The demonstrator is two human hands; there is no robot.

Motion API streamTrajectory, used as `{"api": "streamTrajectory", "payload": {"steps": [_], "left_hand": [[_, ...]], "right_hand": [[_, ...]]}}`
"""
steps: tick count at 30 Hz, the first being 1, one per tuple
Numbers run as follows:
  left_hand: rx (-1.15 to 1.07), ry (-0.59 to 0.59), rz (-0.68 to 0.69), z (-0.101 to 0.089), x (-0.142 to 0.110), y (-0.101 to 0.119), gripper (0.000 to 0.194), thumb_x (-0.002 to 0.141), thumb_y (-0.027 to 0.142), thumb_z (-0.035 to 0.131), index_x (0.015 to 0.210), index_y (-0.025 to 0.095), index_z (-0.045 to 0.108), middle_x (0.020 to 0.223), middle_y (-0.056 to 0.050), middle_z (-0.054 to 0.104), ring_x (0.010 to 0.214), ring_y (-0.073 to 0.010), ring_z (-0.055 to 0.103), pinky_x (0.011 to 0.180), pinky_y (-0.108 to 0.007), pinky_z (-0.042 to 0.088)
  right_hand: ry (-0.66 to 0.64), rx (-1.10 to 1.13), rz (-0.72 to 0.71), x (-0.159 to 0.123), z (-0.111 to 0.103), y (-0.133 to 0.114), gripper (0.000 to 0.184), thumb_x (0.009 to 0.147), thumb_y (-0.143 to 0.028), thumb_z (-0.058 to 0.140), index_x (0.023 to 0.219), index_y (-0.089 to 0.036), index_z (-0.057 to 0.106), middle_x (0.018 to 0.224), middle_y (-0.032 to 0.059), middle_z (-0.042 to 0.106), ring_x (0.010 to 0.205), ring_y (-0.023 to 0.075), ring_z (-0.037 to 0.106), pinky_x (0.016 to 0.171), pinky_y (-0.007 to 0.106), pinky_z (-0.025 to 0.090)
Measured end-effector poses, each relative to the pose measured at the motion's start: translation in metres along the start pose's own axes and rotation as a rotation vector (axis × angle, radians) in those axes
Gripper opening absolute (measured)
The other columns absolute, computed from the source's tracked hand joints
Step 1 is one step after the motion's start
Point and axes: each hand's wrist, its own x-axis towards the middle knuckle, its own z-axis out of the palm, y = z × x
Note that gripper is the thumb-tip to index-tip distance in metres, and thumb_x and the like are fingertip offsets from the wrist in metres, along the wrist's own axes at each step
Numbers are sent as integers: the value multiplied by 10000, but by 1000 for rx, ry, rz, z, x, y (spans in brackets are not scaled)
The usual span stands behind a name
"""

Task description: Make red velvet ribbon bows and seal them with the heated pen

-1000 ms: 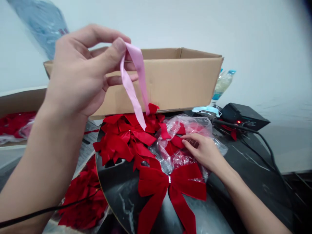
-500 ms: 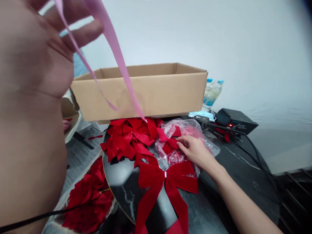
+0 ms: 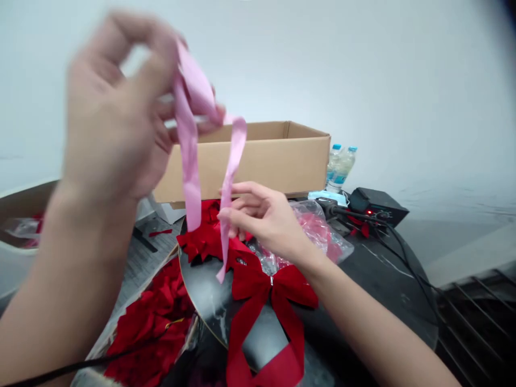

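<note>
My left hand [image 3: 116, 107], raised and blurred by motion, is closed on a pink ribbon [image 3: 188, 156]. The ribbon folds over near its fingers, and two tails hang down. My right hand [image 3: 262, 217] is lower, its thumb and forefinger closed around the right-hand tail. A large red velvet bow [image 3: 292, 286] with long tails lies below the right hand on the round black table [image 3: 205, 290]. Behind the ribbon tails is a heap of red bows [image 3: 197, 244], partly hidden by my right hand. A clear plastic bag [image 3: 318, 228] with red and pink pieces lies beyond my right wrist.
An open cardboard box [image 3: 278, 161] stands at the back. To its right are water bottles [image 3: 342, 167], a blue face mask [image 3: 328, 198] and a black device [image 3: 379, 207] with cables. More red bows [image 3: 149, 328] fill a container at lower left. A pale bin [image 3: 24, 252] is at far left.
My left hand has moved away from the camera and to the right with the pink ribbon. My right hand has left the plastic bag and moved up-left to the ribbon's tail.
</note>
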Motion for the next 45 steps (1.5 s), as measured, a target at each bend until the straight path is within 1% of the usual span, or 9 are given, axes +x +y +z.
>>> {"api": "streamTrajectory", "payload": {"steps": [3,6,9,15,27,32,38,42,45], "left_hand": [[-31,-186,-95,6,-21,-32,111,916,247,720,910,144,680,890,-36,750,893,-180,737,961,-406,597],[-183,-385,-350,13,-36,-68,314,816,249,826,1085,180,679,1040,-60,784,1030,-218,744,976,-376,599],[-313,-380,-451,25,-44,-86,485,728,204,890,1129,214,618,937,-26,793,923,-220,771,875,-377,645],[-316,-341,-524,38,-43,-93,217,826,278,810,979,165,704,939,-61,784,845,-204,770,849,-348,645],[19,-655,-251,48,-51,-93,310,1028,425,525,1249,290,694,1390,-44,587,1302,-207,553,1159,-351,396],[29,-759,-235,40,-49,-84,279,1039,389,522,1251,295,677,1358,-15,653,1260,-179,595,1081,-255,443],[-246,-793,-570,47,-44,-89,146,978,363,639,1029,230,607,768,21,727,663,-130,684,659,-231,550],[-230,-736,-515,45,-43,-84,163,926,326,713,975,231,590,900,0,736,832,-150,718,774,-247,570],[-48,-592,-361,22,-34,-79,247,870,386,764,1017,238,632,1036,-22,747,975,-201,728,916,-313,578]], "right_hand": [[159,-62,-82,4,-15,-6,189,830,-276,803,955,-168,713,846,26,754,740,144,735,759,297,636],[236,-203,-113,2,-27,-13,157,870,-290,765,989,-192,739,932,41,772,848,165,745,850,340,631],[202,-447,-114,-1,-30,-17,104,928,-286,693,961,-226,771,1022,45,754,956,178,723,881,344,605],[270,-713,-83,-15,-46,-19,106,887,-276,741,977,-223,760,1174,62,696,947,165,693,817,314,581],[394,-398,-21,-32,-40,20,184,891,-223,683,880,-237,500,829,-35,609,762,122,620,711,275,527],[179,-215,98,-45,-62,-3,298,886,-303,736,1090,-263,523,971,-9,642,836,134,633,763,292,540],[150,-510,146,-58,-65,-17,477,912,-411,725,1340,-295,550,977,-5,690,831,150,632,770,310,510],[103,-721,54,-52,-66,-26,135,972,-304,647,1064,-236,719,939,-14,734,790,122,619,702,262,456],[-183,-761,139,-40,-90,-54,159,989,-307,613,1005,-231,752,897,-14,747,779,130,645,675,257,470]]}}
